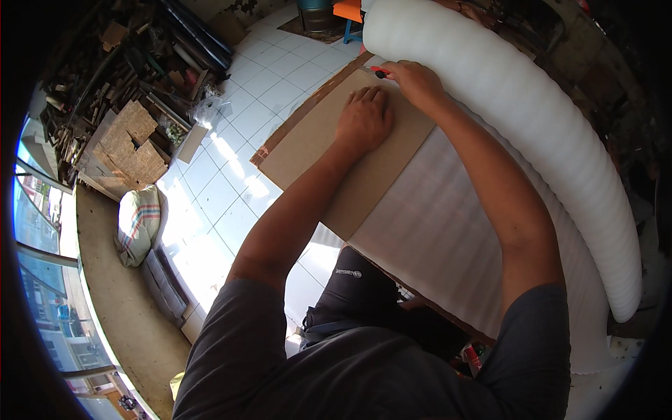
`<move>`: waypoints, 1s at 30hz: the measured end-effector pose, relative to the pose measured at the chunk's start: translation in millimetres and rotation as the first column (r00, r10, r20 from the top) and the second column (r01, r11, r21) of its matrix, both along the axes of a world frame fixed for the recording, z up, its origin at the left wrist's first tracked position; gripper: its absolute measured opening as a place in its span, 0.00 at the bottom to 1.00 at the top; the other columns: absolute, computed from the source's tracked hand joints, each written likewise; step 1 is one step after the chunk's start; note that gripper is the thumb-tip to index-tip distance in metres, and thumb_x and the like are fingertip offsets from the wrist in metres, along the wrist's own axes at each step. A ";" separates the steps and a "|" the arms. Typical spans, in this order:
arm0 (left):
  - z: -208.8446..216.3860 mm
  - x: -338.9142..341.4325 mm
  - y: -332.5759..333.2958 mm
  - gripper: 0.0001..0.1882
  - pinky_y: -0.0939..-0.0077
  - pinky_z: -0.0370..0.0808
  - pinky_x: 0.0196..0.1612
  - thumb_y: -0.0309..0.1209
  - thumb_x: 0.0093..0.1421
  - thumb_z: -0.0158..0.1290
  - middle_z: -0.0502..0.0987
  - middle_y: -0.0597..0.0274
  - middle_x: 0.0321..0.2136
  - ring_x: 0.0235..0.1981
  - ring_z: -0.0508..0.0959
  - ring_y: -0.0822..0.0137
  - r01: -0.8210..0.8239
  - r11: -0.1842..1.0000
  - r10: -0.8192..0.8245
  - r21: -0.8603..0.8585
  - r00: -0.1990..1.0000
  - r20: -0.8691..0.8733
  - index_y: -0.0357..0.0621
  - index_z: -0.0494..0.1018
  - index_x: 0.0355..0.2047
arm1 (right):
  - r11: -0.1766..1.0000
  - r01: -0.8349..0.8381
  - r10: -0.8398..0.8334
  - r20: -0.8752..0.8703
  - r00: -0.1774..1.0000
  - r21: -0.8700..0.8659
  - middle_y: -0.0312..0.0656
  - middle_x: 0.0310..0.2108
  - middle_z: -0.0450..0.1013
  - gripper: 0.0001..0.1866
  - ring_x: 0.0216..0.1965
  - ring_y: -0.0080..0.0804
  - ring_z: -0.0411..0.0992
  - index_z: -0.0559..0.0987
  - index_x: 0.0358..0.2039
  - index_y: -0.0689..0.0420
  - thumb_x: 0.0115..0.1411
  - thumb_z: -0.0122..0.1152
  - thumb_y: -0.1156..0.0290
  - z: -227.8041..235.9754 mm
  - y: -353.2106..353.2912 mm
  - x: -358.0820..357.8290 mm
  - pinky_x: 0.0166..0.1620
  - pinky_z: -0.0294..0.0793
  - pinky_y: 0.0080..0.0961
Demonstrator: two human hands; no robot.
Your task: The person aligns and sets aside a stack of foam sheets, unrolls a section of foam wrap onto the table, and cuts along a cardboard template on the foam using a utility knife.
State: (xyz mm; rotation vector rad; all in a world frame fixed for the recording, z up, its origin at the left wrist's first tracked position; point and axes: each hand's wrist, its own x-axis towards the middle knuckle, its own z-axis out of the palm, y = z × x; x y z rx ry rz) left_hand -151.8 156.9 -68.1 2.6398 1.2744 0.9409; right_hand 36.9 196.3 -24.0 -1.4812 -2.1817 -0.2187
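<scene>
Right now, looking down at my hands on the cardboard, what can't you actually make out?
- Cutter, head view: mostly hidden inside the right hand; its blade cannot be seen.
- Cardboard sheet: the part under the left hand is covered.
- White foam sheet: its far edge is hidden beneath the foam roll.
- Wood scrap pile: too small and bent by the lens.

The thick white foam roll point(518, 133) is lying along the right side of the work surface, blocking any pass on that side. The right hand point(416, 80) is working hard against it, with no gap showing. The left hand point(364, 119) is pressing on the cardboard sheet point(329, 150), whose left half is lying open. Beyond its left edge, the tiled floor point(231, 175) is offering open room.
</scene>
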 end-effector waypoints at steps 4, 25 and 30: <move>0.4 1.3 -1.3 0.25 0.48 0.60 0.77 0.40 0.71 0.48 0.75 0.47 0.64 0.70 0.70 0.50 -0.019 0.999 0.019 -0.034 1.000 -0.007 0.38 0.73 0.62 | 0.999 0.021 -0.019 0.036 0.999 -0.043 0.47 0.44 0.82 0.13 0.48 0.49 0.80 0.83 0.52 0.50 0.73 0.55 0.68 5.9 -8.6 3.2 0.49 0.78 0.46; 0.5 0.2 0.1 0.25 0.54 0.64 0.73 0.40 0.71 0.49 0.76 0.44 0.62 0.67 0.72 0.47 -0.007 1.000 0.007 0.010 1.000 0.003 0.36 0.74 0.61 | 0.995 0.004 -0.002 0.020 1.000 -0.100 0.47 0.44 0.82 0.12 0.48 0.50 0.80 0.82 0.52 0.53 0.72 0.57 0.69 16.1 -44.6 30.9 0.49 0.78 0.46; -3.0 0.7 2.7 0.25 0.54 0.65 0.73 0.41 0.72 0.49 0.76 0.44 0.62 0.67 0.72 0.47 -0.004 1.000 0.004 0.023 1.000 0.007 0.36 0.73 0.61 | 0.996 0.010 -0.006 0.040 0.999 -0.092 0.47 0.44 0.82 0.14 0.48 0.50 0.80 0.82 0.54 0.53 0.71 0.56 0.70 19.0 -54.6 35.9 0.50 0.78 0.45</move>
